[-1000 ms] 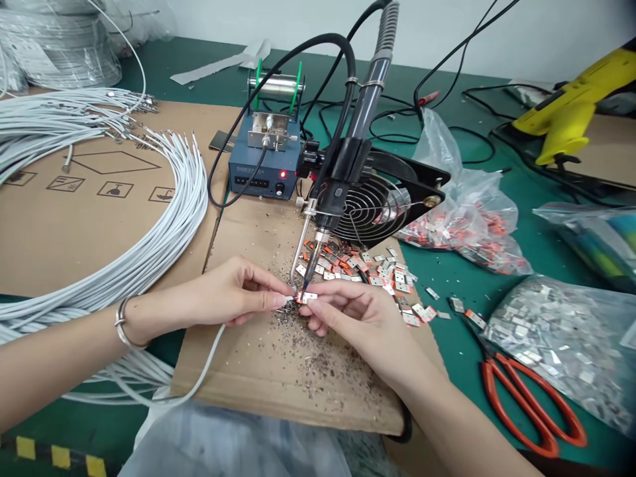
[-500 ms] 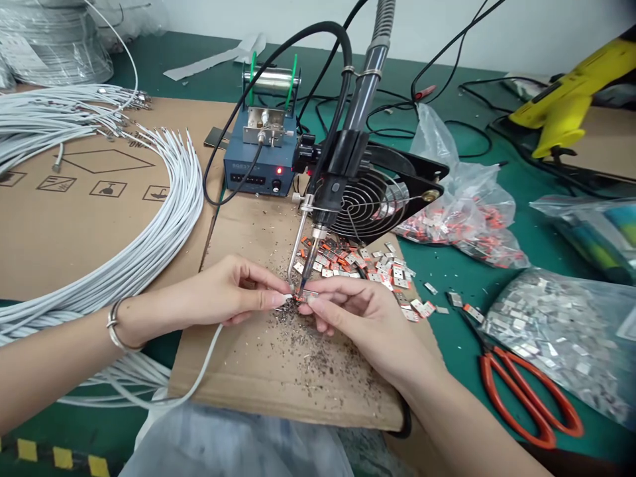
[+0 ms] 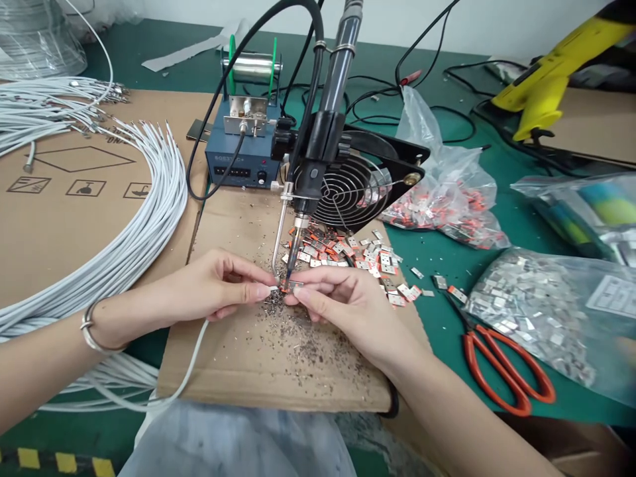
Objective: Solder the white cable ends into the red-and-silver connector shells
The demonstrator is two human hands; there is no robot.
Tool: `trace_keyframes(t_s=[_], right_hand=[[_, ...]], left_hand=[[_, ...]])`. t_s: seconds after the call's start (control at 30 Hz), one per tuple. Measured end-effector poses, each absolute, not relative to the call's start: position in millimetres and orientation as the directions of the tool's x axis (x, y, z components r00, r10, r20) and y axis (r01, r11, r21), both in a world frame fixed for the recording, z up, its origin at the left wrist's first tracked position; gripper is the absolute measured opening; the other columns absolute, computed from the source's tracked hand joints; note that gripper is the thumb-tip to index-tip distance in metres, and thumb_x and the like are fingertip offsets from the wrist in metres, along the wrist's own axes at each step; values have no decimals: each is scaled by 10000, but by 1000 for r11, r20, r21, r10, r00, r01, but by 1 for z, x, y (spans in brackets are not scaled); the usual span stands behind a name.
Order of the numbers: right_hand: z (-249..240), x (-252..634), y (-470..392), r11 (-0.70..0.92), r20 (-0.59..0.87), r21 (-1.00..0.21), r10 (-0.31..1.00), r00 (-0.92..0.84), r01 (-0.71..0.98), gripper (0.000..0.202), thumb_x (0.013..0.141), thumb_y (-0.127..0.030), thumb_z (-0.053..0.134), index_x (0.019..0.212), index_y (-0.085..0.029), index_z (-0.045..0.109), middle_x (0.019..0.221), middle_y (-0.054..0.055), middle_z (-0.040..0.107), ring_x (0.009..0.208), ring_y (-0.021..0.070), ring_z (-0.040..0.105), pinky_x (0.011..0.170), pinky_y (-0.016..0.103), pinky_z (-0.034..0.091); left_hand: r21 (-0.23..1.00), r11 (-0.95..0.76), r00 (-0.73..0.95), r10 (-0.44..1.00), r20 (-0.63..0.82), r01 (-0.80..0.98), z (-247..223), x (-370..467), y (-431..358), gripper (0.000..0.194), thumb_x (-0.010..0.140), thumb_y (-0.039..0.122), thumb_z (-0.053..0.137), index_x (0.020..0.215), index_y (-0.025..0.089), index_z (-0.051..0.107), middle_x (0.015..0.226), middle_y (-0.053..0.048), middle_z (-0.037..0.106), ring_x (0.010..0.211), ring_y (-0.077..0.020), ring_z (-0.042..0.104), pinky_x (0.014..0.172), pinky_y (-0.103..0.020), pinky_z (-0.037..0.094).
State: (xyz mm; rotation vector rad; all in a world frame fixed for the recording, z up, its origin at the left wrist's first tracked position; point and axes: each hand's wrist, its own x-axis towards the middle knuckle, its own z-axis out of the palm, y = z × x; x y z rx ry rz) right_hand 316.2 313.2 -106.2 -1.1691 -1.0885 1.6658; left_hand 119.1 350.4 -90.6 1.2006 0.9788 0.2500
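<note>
Orange-handled scissors (image 3: 503,368), yellow tool (image 3: 544,109) well apart

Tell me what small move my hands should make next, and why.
I'd probably just hold steady: your left hand pinches the white cable near its end, your right hand holds a small connector beside it, and the soldering iron tip seems right there, so shifting could spoil the joint.

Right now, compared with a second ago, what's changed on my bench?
The red light on the blue box was lit; now it looks dark. Everything slid left and slightly up in the picture, so the camera seems to have turned. Nothing was let go: your left hand still pinches the white cable, your right hand the small plug.
</note>
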Motion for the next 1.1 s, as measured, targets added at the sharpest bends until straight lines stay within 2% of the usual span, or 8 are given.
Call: trace_keyframes(t_s=[0.2,0.6,1.1], right_hand=[[-106,314,313,-288,-266,-955,940,-214,-76,131,670,-218,705,793,-181,674,658,28,708,584,135,640,437,191,453],[-108,316,313,-237,-236,-971,947,-218,24,100,687,-233,686,773,-186,665,648,31,704,548,133,623,445,211,449],[-105,319,314,-273,-255,-961,930,-266,-33,93,691,-245,708,771,-205,684,643,19,701,586,146,639,473,219,461]], left_hand=[[870,354,588,641,-493,343,-92,119,351,241,774,273,612,969,145,675,409,70,415,327,-34,300,312,-140,234],[887,292,619,637,-459,357,-90,120,352,257,796,315,579,939,123,673,493,55,435,351,-31,319,317,-145,243],[896,306,632,635,-444,323,-88,120,349,246,799,324,577,913,129,674,470,58,414,354,-36,307,317,-145,234]])
